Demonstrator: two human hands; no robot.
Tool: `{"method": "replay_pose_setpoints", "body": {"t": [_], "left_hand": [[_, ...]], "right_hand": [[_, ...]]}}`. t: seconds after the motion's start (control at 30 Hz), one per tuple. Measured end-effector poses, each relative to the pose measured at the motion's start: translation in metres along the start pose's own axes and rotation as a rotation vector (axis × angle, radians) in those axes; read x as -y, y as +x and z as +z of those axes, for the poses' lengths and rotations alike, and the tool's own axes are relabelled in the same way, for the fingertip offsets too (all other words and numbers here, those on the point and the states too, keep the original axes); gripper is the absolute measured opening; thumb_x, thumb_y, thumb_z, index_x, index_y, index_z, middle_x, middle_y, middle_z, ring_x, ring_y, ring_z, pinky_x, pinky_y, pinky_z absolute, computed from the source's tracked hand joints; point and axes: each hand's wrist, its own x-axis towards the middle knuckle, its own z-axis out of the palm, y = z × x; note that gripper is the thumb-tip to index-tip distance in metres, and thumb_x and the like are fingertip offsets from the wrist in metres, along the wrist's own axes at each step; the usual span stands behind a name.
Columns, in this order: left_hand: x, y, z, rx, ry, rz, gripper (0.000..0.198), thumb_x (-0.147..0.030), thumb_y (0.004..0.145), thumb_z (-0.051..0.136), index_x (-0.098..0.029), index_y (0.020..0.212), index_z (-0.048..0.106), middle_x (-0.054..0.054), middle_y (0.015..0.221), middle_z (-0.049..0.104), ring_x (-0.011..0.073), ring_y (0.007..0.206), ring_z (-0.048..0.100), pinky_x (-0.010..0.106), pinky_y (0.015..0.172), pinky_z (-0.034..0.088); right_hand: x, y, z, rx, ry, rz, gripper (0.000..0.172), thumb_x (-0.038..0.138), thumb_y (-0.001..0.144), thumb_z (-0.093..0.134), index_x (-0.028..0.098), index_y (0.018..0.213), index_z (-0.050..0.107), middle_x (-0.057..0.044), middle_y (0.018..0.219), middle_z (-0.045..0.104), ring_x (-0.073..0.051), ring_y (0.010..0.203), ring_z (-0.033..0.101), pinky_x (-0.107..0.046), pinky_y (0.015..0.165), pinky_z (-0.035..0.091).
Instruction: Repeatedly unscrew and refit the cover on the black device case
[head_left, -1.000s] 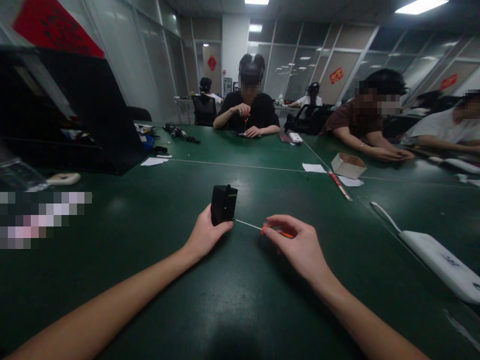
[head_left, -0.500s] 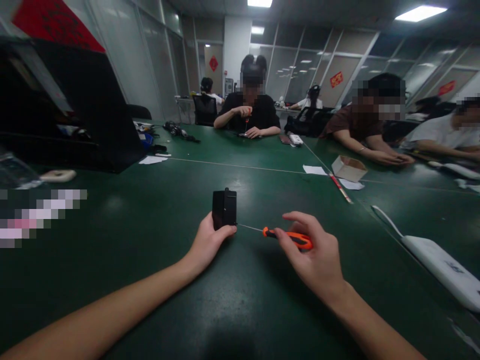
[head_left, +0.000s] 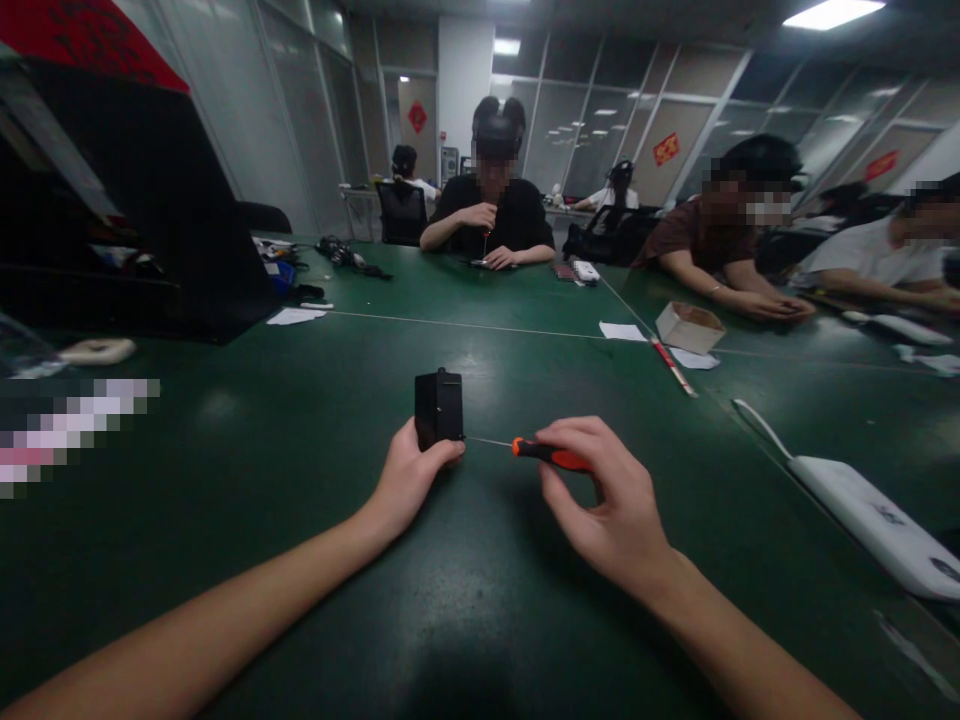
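Note:
A small black box (head_left: 439, 408) with a little knob on top stands upright in my left hand (head_left: 409, 478), whose thumb lies across its lower front edge. My right hand (head_left: 611, 500) is closed around the handle of an orange and black screwdriver (head_left: 551, 453). The thin shaft points left, and its tip meets the box's lower right edge near my left thumb. Whether the tip sits in a screw is too small to tell. Fingers of my right hand cover part of the handle.
Across the green table (head_left: 510, 370) a person in black (head_left: 487, 215) works with a tool. To the right lie a white power strip (head_left: 870, 520), a small open box (head_left: 690, 328) and a red-and-white stick (head_left: 673, 368). A large black case (head_left: 150, 200) stands at the left.
The fingers of my right hand have shifted on the screwdriver handle, the forefinger now coming over its top. The whole view has moved slightly, and box and screwdriver stay together.

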Motion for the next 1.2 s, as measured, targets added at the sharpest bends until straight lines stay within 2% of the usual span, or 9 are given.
{"method": "replay_pose_setpoints", "body": {"t": [0.13,0.33,0.47,0.6,0.77,0.9,1.03,1.1,1.2], "left_hand": [[-0.003,-0.001,0.000,0.002,-0.003,-0.013,0.019,-0.024,0.071,0.070,-0.016,0.083,0.058,-0.002,0.072,0.060,0.0137,0.066,0.056,0.025,0.063,0.044],[-0.003,0.000,-0.001,0.027,0.023,0.000,0.021,-0.024,0.070,0.071,-0.016,0.084,0.058,-0.002,0.073,0.060,0.0138,0.065,0.056,0.025,0.061,0.043],[0.000,0.001,-0.003,0.033,0.006,-0.007,0.022,-0.025,0.071,0.072,-0.016,0.085,0.058,-0.001,0.075,0.060,0.0139,0.066,0.056,0.026,0.063,0.044],[0.000,0.002,-0.004,0.043,-0.003,-0.011,0.022,-0.024,0.071,0.072,-0.017,0.084,0.057,-0.001,0.075,0.060,0.0142,0.066,0.056,0.026,0.063,0.043],[-0.005,0.000,-0.002,0.058,0.019,-0.007,0.020,-0.024,0.070,0.071,-0.016,0.082,0.058,0.000,0.073,0.060,0.0158,0.066,0.056,0.027,0.062,0.043],[-0.007,0.000,-0.002,0.070,0.065,0.017,0.021,-0.024,0.069,0.071,-0.017,0.083,0.058,0.000,0.074,0.060,0.0162,0.068,0.055,0.027,0.062,0.043],[-0.007,0.000,-0.003,0.068,0.078,0.018,0.021,-0.024,0.069,0.071,-0.016,0.083,0.058,0.000,0.075,0.060,0.0168,0.068,0.056,0.028,0.063,0.043],[-0.007,0.000,-0.003,0.077,0.089,0.011,0.021,-0.024,0.069,0.072,-0.016,0.084,0.059,0.001,0.075,0.061,0.0170,0.068,0.056,0.028,0.063,0.044],[-0.005,0.001,-0.003,0.076,0.055,0.001,0.021,-0.025,0.069,0.072,-0.016,0.084,0.058,0.000,0.073,0.061,0.0165,0.067,0.056,0.028,0.062,0.044]], "right_hand": [[0.005,-0.002,0.001,0.056,-0.041,-0.065,0.030,0.012,0.085,0.064,0.022,0.113,0.059,-0.008,0.105,0.068,-0.021,0.096,0.067,-0.034,0.080,0.059],[0.003,0.001,0.000,-0.021,-0.014,-0.022,0.032,0.008,0.083,0.063,0.020,0.112,0.060,-0.011,0.111,0.065,-0.023,0.103,0.065,-0.038,0.087,0.056],[0.001,-0.001,0.002,0.006,-0.016,0.008,0.029,0.008,0.084,0.063,0.022,0.110,0.061,-0.006,0.101,0.069,-0.019,0.090,0.068,-0.033,0.081,0.058],[-0.002,-0.003,0.003,-0.066,0.067,0.101,0.044,0.010,0.082,0.066,0.022,0.122,0.054,-0.011,0.124,0.059,-0.022,0.103,0.065,-0.038,0.084,0.058],[-0.006,-0.002,0.001,-0.043,-0.019,0.106,0.023,0.012,0.084,0.066,0.023,0.104,0.063,-0.005,0.099,0.069,-0.020,0.089,0.068,-0.036,0.080,0.058],[-0.006,-0.001,0.002,-0.078,0.088,0.142,0.041,0.011,0.080,0.068,0.023,0.118,0.058,-0.010,0.125,0.058,-0.024,0.103,0.065,-0.040,0.085,0.058],[-0.006,-0.001,0.001,-0.086,0.010,0.170,0.023,0.013,0.083,0.066,0.023,0.104,0.064,-0.004,0.095,0.069,-0.020,0.084,0.069,-0.035,0.074,0.061],[-0.006,-0.001,0.002,-0.117,0.020,0.186,0.031,0.012,0.084,0.065,0.024,0.112,0.061,-0.005,0.101,0.067,-0.019,0.084,0.069,-0.036,0.077,0.060],[-0.006,-0.002,0.003,-0.084,0.133,0.184,0.053,0.011,0.081,0.068,0.025,0.129,0.050,-0.010,0.128,0.054,-0.021,0.099,0.067,-0.040,0.087,0.058]]}}
